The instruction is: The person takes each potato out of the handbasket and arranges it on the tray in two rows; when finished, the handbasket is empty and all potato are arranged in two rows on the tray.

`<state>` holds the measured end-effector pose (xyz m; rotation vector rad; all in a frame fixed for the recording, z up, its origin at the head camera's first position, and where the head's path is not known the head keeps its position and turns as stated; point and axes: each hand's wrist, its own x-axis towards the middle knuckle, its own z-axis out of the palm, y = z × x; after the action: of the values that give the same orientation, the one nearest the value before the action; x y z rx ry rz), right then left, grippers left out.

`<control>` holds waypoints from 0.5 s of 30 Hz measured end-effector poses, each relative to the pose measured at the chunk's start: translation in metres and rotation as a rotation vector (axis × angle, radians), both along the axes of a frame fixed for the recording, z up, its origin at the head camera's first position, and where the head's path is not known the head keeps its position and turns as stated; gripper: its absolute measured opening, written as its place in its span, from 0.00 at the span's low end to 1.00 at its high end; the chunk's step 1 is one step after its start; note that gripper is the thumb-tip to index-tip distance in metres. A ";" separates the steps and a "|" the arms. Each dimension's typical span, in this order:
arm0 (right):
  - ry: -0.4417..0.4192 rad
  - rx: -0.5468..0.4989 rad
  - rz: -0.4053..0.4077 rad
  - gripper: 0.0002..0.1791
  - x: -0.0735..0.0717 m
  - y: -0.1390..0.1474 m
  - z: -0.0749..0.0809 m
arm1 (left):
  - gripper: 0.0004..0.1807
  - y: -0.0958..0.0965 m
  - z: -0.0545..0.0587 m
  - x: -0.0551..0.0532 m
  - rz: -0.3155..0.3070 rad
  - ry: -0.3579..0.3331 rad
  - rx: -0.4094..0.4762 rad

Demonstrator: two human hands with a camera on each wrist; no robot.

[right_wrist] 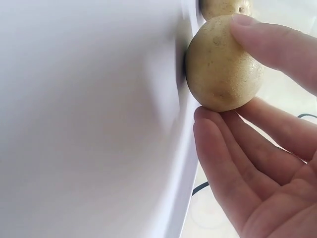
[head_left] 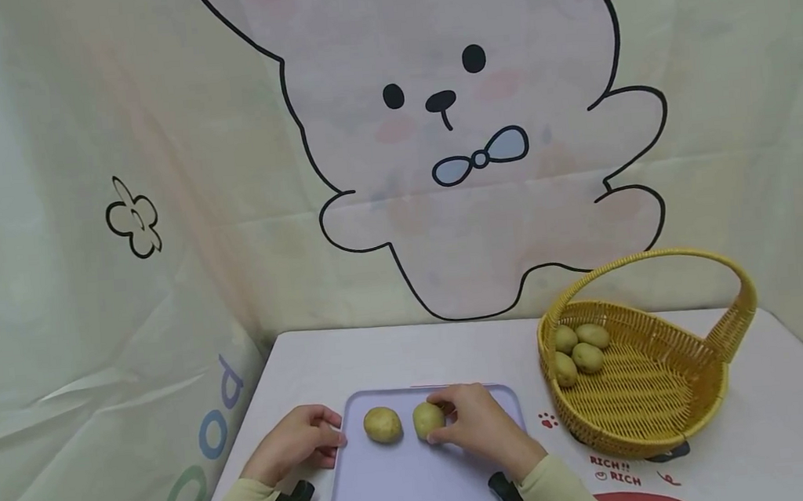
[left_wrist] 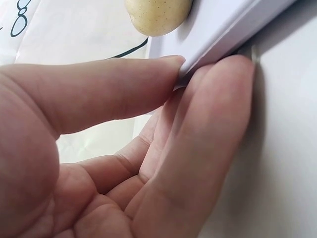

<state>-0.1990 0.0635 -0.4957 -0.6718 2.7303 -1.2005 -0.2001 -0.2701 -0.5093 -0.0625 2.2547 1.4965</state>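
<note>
My right hand (head_left: 475, 425) pinches a potato (right_wrist: 223, 64) between thumb and fingers at the upper part of a pale lilac tray (head_left: 421, 500). In the right wrist view the potato is close against the tray's surface. A second potato (head_left: 383, 425) lies on the tray just left of the held one. At the tray's left edge, my left hand (head_left: 299, 443) grips the rim. The left wrist view has its thumb (left_wrist: 148, 82) at the rim and the fingers (left_wrist: 218, 99) curled against the outer side, partly beneath the edge.
A yellow wicker basket (head_left: 669, 406) with a tall handle stands right of the tray. Several potatoes (head_left: 587, 357) lie in its left end. The white table cover (head_left: 353, 360) bears printed red marks, and a cloth with a cartoon animal hangs behind.
</note>
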 end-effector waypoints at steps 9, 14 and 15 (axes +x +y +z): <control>0.033 0.007 -0.006 0.29 -0.001 -0.003 -0.003 | 0.17 0.000 -0.003 -0.001 -0.003 0.012 0.000; 0.032 -0.002 -0.007 0.29 -0.001 -0.003 -0.004 | 0.17 0.001 -0.002 -0.001 -0.003 0.012 0.004; 0.033 -0.003 -0.006 0.30 -0.001 -0.003 -0.004 | 0.17 0.001 -0.002 -0.001 -0.003 0.011 0.004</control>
<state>-0.1997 0.0602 -0.4998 -0.6898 2.7599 -1.2059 -0.2012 -0.2694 -0.5116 -0.0502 2.2591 1.5036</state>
